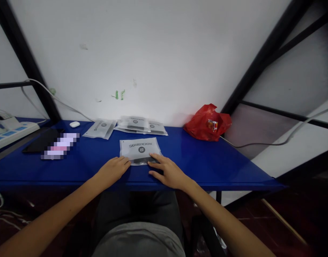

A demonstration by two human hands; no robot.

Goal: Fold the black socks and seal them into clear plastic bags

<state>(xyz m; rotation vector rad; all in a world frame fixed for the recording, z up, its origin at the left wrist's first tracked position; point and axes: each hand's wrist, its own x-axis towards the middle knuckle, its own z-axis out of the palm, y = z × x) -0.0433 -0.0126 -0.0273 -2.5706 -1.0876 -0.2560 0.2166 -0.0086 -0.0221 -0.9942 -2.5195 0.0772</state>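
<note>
Blue bench (pixel 220 160), glossy top, set against a white wall; one item.

Pouches, grey-white plastic, flat:
- One front pouch (pixel 139 148) at the middle of the near edge, printed "ROCKBROS" with a round logo beneath, the lettering upside down from the wearer's side. A dark flat object shows through its near end. Both hands are on it.
- One single pouch (pixel 99 128) further back and to the left, lying apart.
- One overlapping stack of pouches (pixel 141 125) at the rear centre, at least two; the exact number cannot be told.

Grips, two, bare:
- Left grip (pixel 114 169): fingers bent, tips touching the front pouch's near left corner; whether it pinches the plastic cannot be told.
- Right grip (pixel 168 171): released, fingers spread and laid flat on the front pouch's near right edge.

Containers:
- One red plastic bag (pixel 198 125), crumpled, at the rear right by the wall; a small red-and-yellow packet (pixel 212 125) shows at its front.

Other articles, left end:
- One small white case (pixel 74 124), near the wall.
- One dark flat device (pixel 39 141).
- One white power strip (pixel 11 130) with blue switches, on the adjoining surface
</note>
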